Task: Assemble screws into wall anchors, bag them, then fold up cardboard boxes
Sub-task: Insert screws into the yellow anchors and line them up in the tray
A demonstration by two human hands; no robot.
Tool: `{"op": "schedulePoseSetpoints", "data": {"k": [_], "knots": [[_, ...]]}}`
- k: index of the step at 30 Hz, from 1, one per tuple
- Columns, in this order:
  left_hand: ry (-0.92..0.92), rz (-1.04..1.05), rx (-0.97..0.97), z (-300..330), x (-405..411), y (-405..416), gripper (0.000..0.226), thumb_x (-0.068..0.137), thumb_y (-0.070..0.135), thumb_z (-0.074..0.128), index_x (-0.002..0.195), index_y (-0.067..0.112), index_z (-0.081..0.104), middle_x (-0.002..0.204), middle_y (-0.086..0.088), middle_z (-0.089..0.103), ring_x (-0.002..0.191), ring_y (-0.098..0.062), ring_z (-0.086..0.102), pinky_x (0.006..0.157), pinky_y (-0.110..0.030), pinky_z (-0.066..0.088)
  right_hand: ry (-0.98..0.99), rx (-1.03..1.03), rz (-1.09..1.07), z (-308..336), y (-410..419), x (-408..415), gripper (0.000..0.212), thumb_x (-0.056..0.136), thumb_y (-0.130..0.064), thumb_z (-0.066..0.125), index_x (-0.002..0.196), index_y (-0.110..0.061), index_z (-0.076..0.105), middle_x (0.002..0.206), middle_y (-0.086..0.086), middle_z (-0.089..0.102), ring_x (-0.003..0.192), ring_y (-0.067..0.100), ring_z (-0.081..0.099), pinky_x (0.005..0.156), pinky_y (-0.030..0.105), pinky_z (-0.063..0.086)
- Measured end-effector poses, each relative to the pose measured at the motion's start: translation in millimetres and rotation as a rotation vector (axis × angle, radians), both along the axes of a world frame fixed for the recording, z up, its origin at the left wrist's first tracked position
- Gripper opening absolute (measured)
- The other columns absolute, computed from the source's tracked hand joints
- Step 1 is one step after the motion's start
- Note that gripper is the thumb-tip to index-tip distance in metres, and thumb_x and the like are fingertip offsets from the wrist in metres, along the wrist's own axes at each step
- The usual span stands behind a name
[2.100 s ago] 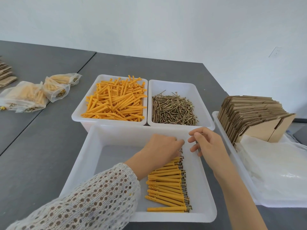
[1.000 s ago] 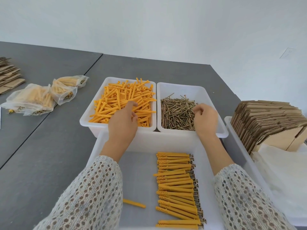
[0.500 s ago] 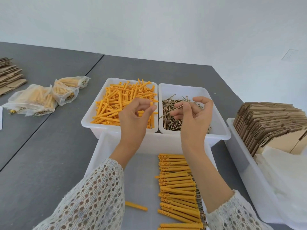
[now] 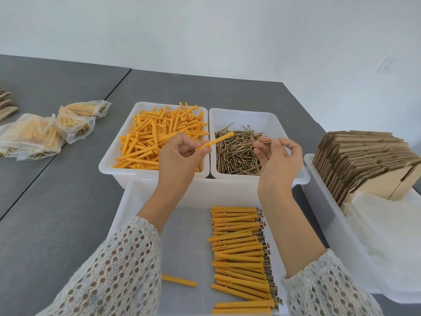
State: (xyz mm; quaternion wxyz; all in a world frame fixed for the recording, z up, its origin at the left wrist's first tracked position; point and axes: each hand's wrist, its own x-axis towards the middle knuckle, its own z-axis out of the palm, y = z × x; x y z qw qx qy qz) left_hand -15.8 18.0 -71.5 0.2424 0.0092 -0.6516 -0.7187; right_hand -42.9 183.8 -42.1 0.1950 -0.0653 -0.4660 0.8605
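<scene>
Left hand (image 4: pixel 180 153) pinched 1 orange anchor (image 4: pixel 215 141) above the anchor bin (image 4: pixel 109 160), right hand (image 4: pixel 276 156) pinched 1 screw (image 4: pixel 265 142) over the screw bin (image 4: pixel 275 117), assembled anchors (image 4: pixel 241 254) lay rowed in the near tray (image 4: pixel 127 206).

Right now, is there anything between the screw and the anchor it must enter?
Nothing visible: only open air lies between the screw in the right hand and the anchor in the left hand.
</scene>
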Motion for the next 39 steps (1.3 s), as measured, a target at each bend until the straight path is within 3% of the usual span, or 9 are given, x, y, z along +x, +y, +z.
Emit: {"op": "schedulePoseSetpoints", "data": {"k": [3, 6, 14, 18, 26, 33, 39], "knots": [[-0.022, -0.060, -0.024, -0.6, 0.4, 2.9, 0.016, 0.083, -0.008, 0.072, 0.086, -0.006, 0.056, 0.089, -0.010, 0.077, 0.088, -0.029, 0.073, 0.076, -0.039, 0.057, 0.008, -0.011, -0.025, -1.7, 4.3, -3.2, 0.015, 0.100, 0.003, 0.043, 0.097, -0.012, 0.045, 0.079, 0.015, 0.069, 0.065, 0.023, 0.069, 0.064, 0.025, 0.055], [-0.023, -0.079, -0.039, 0.0, 0.9, 4.3, 0.015, 0.085, -0.013, 0.066, 0.090, -0.010, 0.053, 0.088, -0.008, 0.077, 0.085, -0.021, 0.075, 0.070, -0.036, 0.054, 0.000, -0.025, -0.048, -2.7, 6.6, -5.5, 0.016, 0.099, 0.004, 0.042, 0.097, -0.011, 0.045, 0.078, 0.014, 0.069, 0.063, 0.022, 0.068, 0.063, 0.025, 0.055], [0.001, -0.086, -0.073, -0.7, 0.2, 4.4, 0.020, 0.084, -0.015, 0.065, 0.084, 0.001, 0.053, 0.085, -0.003, 0.076, 0.083, -0.017, 0.075, 0.071, -0.023, 0.057, -0.016, -0.109, -0.073, -3.4, 11.2, -7.6, 0.014, 0.100, 0.003, 0.043, 0.097, -0.011, 0.045, 0.081, 0.016, 0.068, 0.063, 0.021, 0.067, 0.064, 0.026, 0.055], [-0.001, -0.090, -0.075, -2.6, -0.9, 2.4, 0.017, 0.084, -0.013, 0.066, 0.085, -0.001, 0.054, 0.083, 0.001, 0.077, 0.083, -0.017, 0.075, 0.069, -0.027, 0.057, -0.001, -0.132, -0.099, -2.9, 14.9, -8.1, 0.014, 0.100, 0.004, 0.042, 0.100, -0.010, 0.043, 0.080, 0.016, 0.067, 0.062, 0.021, 0.067, 0.065, 0.026, 0.055], [0.008, -0.105, -0.126, -5.0, -1.8, 3.7, 0.020, 0.083, -0.013, 0.067, 0.081, 0.002, 0.054, 0.090, -0.007, 0.076, 0.084, -0.019, 0.075, 0.068, -0.018, 0.053, 0.028, -0.018, -0.021, -0.2, 8.1, -5.4, 0.015, 0.099, 0.004, 0.043, 0.097, -0.010, 0.044, 0.082, 0.018, 0.068, 0.064, 0.023, 0.067, 0.064, 0.026, 0.055], [0.009, -0.100, -0.141, -4.3, -1.5, 2.6, 0.023, 0.082, -0.013, 0.067, 0.079, 0.004, 0.054, 0.091, -0.011, 0.075, 0.084, -0.020, 0.075, 0.070, -0.020, 0.054, 0.045, -0.103, -0.121, 2.5, 17.7, -6.7, 0.016, 0.100, 0.005, 0.041, 0.097, -0.010, 0.043, 0.081, 0.018, 0.066, 0.064, 0.024, 0.066, 0.068, 0.030, 0.055], [0.028, -0.114, -0.204, -5.3, 0.4, 6.2, 0.022, 0.082, -0.011, 0.069, 0.077, 0.004, 0.055, 0.088, -0.007, 0.075, 0.084, -0.016, 0.074, 0.074, -0.021, 0.056, 0.046, -0.029, -0.098, 1.3, 15.9, -6.2, 0.017, 0.099, 0.006, 0.042, 0.095, -0.011, 0.043, 0.081, 0.019, 0.066, 0.061, 0.022, 0.065, 0.065, 0.027, 0.054]]}}
